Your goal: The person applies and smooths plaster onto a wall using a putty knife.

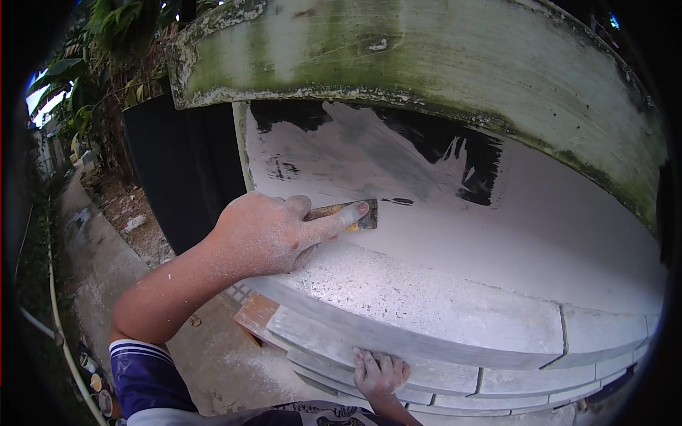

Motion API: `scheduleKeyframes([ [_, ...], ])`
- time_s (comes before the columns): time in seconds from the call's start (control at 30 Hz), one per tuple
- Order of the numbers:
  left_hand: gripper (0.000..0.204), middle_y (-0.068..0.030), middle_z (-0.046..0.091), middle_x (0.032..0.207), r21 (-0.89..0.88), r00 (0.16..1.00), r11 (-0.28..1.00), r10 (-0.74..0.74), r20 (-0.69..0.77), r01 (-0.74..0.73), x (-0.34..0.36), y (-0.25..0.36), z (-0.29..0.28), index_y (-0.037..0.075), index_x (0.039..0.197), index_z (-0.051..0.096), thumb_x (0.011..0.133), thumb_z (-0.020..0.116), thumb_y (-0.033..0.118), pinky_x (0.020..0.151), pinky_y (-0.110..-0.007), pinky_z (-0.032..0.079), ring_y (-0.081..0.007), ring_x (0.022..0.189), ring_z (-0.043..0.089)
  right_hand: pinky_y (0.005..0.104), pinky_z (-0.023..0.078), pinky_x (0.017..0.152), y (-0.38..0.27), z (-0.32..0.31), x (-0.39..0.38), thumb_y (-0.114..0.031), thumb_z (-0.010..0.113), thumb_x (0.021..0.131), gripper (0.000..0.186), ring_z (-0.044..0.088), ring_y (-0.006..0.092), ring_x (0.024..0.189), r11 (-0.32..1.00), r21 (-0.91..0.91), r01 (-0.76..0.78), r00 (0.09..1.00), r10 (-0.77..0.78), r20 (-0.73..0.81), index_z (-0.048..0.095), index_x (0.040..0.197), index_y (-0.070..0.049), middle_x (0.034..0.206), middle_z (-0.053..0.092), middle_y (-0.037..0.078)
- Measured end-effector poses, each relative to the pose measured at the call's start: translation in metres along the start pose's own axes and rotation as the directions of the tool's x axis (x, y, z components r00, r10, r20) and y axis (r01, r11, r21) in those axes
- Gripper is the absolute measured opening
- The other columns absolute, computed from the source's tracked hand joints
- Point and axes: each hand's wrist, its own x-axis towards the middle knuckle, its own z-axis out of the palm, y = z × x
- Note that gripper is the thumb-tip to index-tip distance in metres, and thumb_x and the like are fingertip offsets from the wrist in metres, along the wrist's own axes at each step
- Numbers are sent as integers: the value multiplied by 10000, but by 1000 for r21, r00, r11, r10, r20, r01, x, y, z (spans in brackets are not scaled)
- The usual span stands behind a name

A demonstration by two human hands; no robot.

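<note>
My left hand (pixel 266 234) is dusted white and shut on a small putty knife (pixel 367 219), one finger stretched along its rusty blade. The blade lies flat against the wall (pixel 540 213), which is coated in white filler with black patches (pixel 476 160) showing above. My right hand (pixel 379 374) rests fingers-spread on the stepped grey ledge (pixel 426 305) below, holding nothing.
A mossy concrete coping (pixel 398 57) overhangs the wall. An orange brick (pixel 254 314) sits under the ledge's left end. At left a dusty concrete path (pixel 106 270) runs past a dark panel (pixel 177 177), plants, a pale hose (pixel 60 334) and small cans (pixel 96 380).
</note>
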Motion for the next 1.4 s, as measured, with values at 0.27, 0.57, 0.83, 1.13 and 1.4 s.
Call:
scheduleKeyframes([
  [0.27,704,-37,621,710,-28,998,999,39,-44,-40,17,4,5,440,1574,444,937,728,348,424,-350,487,-212,509,631,416,411,777,-3,1,-1,-324,835,835,131,642,216,811,1000,9,-1,1000,1,-8,807,867,-199,808,676,-32],
  [0.57,749,-43,629,737,-62,997,998,-30,-74,25,-2,-11,13,445,1568,455,897,752,292,428,-352,487,-213,522,633,409,412,784,-1,1,-1,-345,817,850,146,647,210,821,1000,-11,-23,1000,23,-1,830,920,-217,823,674,-38],
  [0.83,746,-39,619,712,-61,996,995,70,-61,-74,20,14,2,430,1552,488,877,763,273,431,-351,484,-211,502,613,412,398,784,-3,0,5,-304,846,833,132,628,216,794,1000,14,-22,999,22,-34,797,870,-188,805,663,-27],
  [1.13,644,-12,557,632,14,995,1000,8,-96,-6,7,2,-1,390,1503,573,893,766,319,411,-344,450,-186,474,585,414,405,792,-1,0,1,-299,816,843,123,626,215,796,999,46,-7,1000,8,-18,793,887,-186,839,672,-28],
  [1.4,721,-9,562,661,41,997,999,25,-69,-23,4,-11,5,415,1527,532,859,779,297,418,-336,467,-186,482,591,425,412,804,0,1,-1,-293,827,838,115,633,228,818,1000,23,-15,1000,16,-25,798,877,-188,831,673,-19],
])
